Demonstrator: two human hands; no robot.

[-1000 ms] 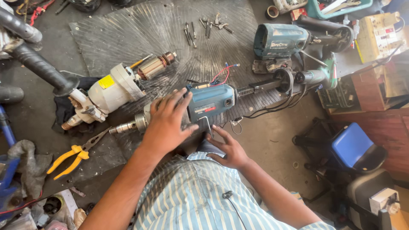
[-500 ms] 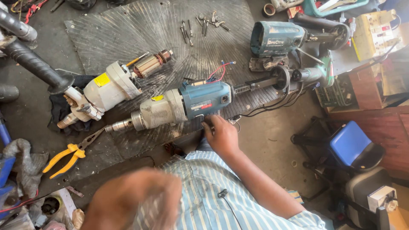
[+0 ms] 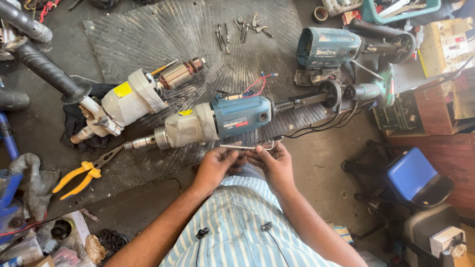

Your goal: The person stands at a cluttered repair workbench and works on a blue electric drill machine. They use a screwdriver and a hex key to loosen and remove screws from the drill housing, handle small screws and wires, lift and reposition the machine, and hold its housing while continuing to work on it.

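Observation:
A blue and grey rotary hammer drill (image 3: pixel 213 123) lies on a ribbed rubber mat (image 3: pixel 163 39), its chuck pointing left and red and blue wires sticking up at its back. Just in front of it, my left hand (image 3: pixel 216 164) and my right hand (image 3: pixel 273 162) meet and together pinch a long thin metal screw (image 3: pixel 238 146), held level. Both hands are close to the drill's underside but do not touch it.
A white drill body with a bare armature (image 3: pixel 133 96) lies to the left. Yellow-handled pliers (image 3: pixel 81 173) rest at the mat's corner. Loose screws (image 3: pixel 237 29) lie at the far side, a second blue power tool (image 3: pixel 329 47) at the right, and a blue stool (image 3: pixel 413 175) lower right.
My left hand let go of the drill, swung back past the camera, and came forward to join my right hand on the thin screw. The drill lies uncovered.

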